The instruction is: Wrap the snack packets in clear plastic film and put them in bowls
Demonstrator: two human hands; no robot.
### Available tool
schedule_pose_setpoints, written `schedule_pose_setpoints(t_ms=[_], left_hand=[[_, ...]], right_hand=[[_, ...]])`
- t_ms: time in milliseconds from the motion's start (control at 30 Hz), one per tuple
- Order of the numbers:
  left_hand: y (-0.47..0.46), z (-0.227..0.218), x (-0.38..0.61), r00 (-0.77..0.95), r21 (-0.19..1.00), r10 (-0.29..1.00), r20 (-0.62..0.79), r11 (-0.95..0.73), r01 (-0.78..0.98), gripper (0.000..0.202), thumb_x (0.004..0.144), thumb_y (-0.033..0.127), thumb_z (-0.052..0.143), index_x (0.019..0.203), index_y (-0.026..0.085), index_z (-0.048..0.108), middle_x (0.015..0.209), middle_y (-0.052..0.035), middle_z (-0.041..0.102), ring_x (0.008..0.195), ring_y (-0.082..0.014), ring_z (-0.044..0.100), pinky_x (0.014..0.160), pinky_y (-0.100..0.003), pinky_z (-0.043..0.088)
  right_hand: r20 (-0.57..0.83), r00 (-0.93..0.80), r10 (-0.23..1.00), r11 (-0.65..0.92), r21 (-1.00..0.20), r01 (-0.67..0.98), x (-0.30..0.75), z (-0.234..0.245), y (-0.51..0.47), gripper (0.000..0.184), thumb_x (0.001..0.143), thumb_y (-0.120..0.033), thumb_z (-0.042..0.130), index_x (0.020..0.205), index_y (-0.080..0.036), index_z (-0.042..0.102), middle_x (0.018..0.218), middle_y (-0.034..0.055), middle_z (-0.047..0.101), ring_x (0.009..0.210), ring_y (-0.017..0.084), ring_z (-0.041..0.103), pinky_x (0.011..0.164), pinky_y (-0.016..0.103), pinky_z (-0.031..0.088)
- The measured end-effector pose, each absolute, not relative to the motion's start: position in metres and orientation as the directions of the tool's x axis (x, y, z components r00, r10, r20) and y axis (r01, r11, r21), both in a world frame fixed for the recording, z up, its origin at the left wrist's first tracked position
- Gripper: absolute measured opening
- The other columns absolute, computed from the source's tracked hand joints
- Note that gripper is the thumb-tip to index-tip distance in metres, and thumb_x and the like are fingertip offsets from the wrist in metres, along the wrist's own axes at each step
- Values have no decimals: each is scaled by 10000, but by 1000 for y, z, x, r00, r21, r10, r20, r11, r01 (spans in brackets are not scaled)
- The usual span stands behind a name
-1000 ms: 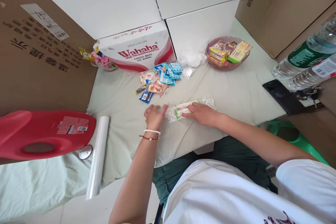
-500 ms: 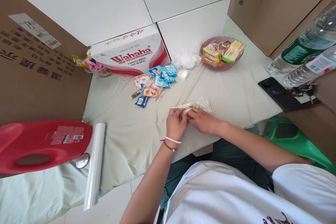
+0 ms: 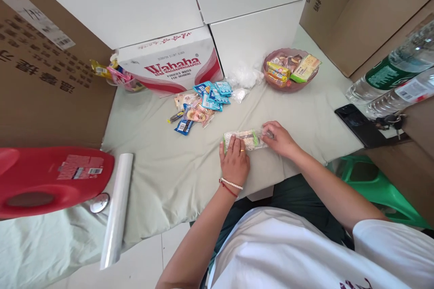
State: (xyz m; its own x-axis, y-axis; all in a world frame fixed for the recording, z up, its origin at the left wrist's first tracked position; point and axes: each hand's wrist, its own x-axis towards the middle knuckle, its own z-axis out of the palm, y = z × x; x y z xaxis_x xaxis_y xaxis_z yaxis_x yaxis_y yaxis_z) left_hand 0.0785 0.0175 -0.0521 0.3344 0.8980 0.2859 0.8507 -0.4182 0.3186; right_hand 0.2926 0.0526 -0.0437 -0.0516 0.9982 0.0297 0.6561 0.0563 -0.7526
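A pale, grainy snack packet (image 3: 251,140) with green edges lies on the cloth in front of me, in clear plastic film. My left hand (image 3: 234,160) rests flat on its left part, fingers stretched out and pressing from above, partly covering it. At the packet's right end my right hand (image 3: 280,141) is closed in a pinch on the clear plastic film (image 3: 261,141). Beyond the hands lies a loose pile of blue snack packets (image 3: 213,95) and pink-and-clear snack packets (image 3: 199,114).
Behind the pile stand a Wahaha water carton (image 3: 176,65), crumpled clear plastic (image 3: 242,76) and a pink bowl (image 3: 291,86) of snacks. A red jug (image 3: 84,162) and a roll of clear film (image 3: 117,212) are on the left. A phone (image 3: 359,126), keys and bottles (image 3: 386,72) are right.
Both hands were close together over the packet. My left hand has flattened onto it, and my right hand has moved right to the film at its end, exposing more of the packet.
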Motion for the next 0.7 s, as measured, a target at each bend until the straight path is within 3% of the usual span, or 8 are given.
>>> schedule_pose_setpoints(t_ms=[100, 167, 233, 333, 433, 533, 700], left_hand=[[19, -55, 75, 377, 314, 885, 272, -452, 835, 548, 926, 90, 475, 1460, 164, 570, 1503, -185, 613, 1497, -306, 485, 1257, -562, 287], [19, -55, 73, 397, 293, 880, 260, -463, 836, 545, 942, 92, 459, 1474, 159, 560, 1515, -191, 602, 1499, -308, 484, 1244, -557, 323], [18, -55, 72, 419, 276, 871, 254, -481, 832, 543, 956, 95, 443, 1485, 153, 552, 1522, -192, 596, 1505, -310, 477, 1246, -565, 332], [20, -59, 70, 444, 311, 856, 265, -512, 801, 537, 945, 92, 451, 1467, 133, 567, 1533, -202, 580, 1513, -318, 465, 1262, -580, 332], [23, -65, 60, 440, 451, 841, 313, -540, 711, 608, 837, 81, 533, 1443, 112, 578, 1568, -221, 533, 1536, -341, 425, 1262, -594, 355], [26, -69, 44, 434, 646, 827, 358, -555, 524, 694, 725, 58, 530, 1410, 161, 586, 1547, -180, 556, 1510, -317, 457, 1267, -588, 363], [31, -73, 28, 190, 920, 910, 368, -386, 66, 493, 728, 82, 514, 1188, 254, 550, 1335, -107, 619, 1310, -264, 631, 1167, -520, 481]], right_hand=[[-62, -26, 998, -39, -848, 528, 287, -27, 57, 168, 920, -386, 591, 886, -224, 561, 784, -15, 617, 726, 176, 587, 711, 299, 476], [-75, -25, 997, -50, -841, 538, 273, -13, 63, 170, 915, -375, 616, 868, -221, 559, 742, -31, 625, 678, 156, 575, 666, 267, 438], [-62, -57, 996, -11, -764, 645, 251, 0, 71, 121, 917, -317, 631, 874, -213, 586, 801, -10, 679, 734, 159, 609, 692, 262, 429], [-116, -142, 983, 61, -526, 848, 214, 10, 83, 76, 965, -236, 571, 940, -196, 631, 943, 64, 725, 854, 205, 646, 745, 294, 433], [-188, -206, 960, 134, -335, 932, 191, 8, 83, 177, 1019, -189, 472, 1061, -154, 641, 1071, 147, 696, 931, 249, 632, 790, 334, 444], [-139, -295, 945, 249, -276, 928, 189, -2, 68, 220, 1016, -129, 430, 1098, -133, 634, 1113, 164, 644, 986, 269, 575, 848, 356, 446], [5, -456, 890, 447, -207, 870, 198, -14, 39, 331, 1010, -137, 448, 1309, -80, 576, 1227, 205, 591, 1103, 337, 471, 939, 440, 453]])
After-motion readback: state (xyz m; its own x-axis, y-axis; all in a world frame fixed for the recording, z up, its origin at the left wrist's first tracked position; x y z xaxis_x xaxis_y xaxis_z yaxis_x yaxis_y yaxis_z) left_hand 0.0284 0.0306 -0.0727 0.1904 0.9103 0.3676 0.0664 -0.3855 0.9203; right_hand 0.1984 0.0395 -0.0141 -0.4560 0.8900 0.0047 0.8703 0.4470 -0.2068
